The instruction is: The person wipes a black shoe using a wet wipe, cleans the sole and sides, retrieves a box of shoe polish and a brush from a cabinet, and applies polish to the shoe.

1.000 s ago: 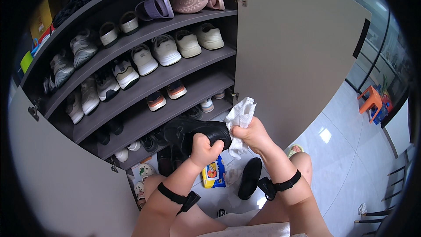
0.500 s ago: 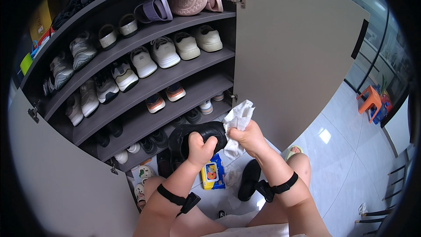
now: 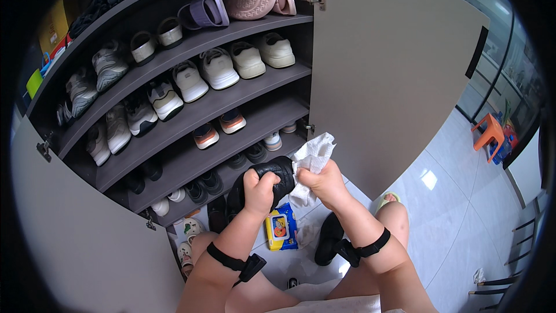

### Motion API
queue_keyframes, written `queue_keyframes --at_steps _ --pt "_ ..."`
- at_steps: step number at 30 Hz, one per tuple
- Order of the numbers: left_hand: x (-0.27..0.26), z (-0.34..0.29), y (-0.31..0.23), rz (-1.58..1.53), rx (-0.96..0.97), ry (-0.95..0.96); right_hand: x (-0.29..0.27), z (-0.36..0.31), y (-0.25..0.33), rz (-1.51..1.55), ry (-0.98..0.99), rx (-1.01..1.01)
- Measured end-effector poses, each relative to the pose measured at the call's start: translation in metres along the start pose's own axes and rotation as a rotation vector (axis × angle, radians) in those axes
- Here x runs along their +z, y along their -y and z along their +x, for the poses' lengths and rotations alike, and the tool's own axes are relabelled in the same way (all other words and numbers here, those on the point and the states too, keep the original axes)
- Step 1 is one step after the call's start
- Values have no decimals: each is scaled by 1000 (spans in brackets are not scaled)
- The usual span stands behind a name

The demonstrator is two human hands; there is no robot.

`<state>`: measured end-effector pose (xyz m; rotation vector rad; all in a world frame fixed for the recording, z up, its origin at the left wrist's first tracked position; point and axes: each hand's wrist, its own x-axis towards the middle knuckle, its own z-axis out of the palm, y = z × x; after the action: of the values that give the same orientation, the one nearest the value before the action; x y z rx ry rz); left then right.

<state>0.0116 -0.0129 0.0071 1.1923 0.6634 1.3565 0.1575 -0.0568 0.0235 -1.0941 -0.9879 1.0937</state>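
Note:
My left hand (image 3: pixel 260 192) is closed round a black leather shoe (image 3: pixel 280 169), thumb on top, holding it up in front of the cabinet's lower shelves. A crumpled white wipe (image 3: pixel 313 154) is gripped in my right hand (image 3: pixel 322 182) and lies against the end of that shoe. The fingers under the wipe are partly hidden. Below, on the floor, stands another black shoe (image 3: pixel 329 237), partly covered by my right forearm. A blue and yellow pack of wipes (image 3: pixel 281 228) lies between my arms, with a used white wipe (image 3: pixel 308 235) beside it.
The shoe cabinet (image 3: pixel 272 90) holds several rows of shoes and slippers. Its right door (image 3: pixel 394 69) and left door (image 3: pixel 87 220) both stand wide. Patterned clogs (image 3: pixel 188 229) are by my left leg. An orange stool (image 3: pixel 489 136) is at the far right, chair legs (image 3: pixel 498 284) nearer.
The black shoe has turned and tilted in my left hand, so its opening shows less. My right hand and the wipe have shifted slightly left along with it.

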Motion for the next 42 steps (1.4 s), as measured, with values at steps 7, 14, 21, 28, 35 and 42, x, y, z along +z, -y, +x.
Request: queue_keyframes --at_steps 7,14,21,28,35,42 --pt "-4 4 2 -44 2 -34 4 1 -5 -17 -4 -48" --pt "-6 6 -2 -163 -158 -103 9 2 -18 -97 -71 -143" --pt "-6 12 9 -417 -370 -268 16 -4 -11 -111 -85 -191" --pt "-9 17 6 -581 -504 -179 22 -6 -24 -226 -175 -273" --pt "-17 19 13 -686 -550 -147 28 -6 -35 -128 -222 -287" --pt "-27 29 -11 -798 -473 -122 34 -13 -74 -312 -110 -138"
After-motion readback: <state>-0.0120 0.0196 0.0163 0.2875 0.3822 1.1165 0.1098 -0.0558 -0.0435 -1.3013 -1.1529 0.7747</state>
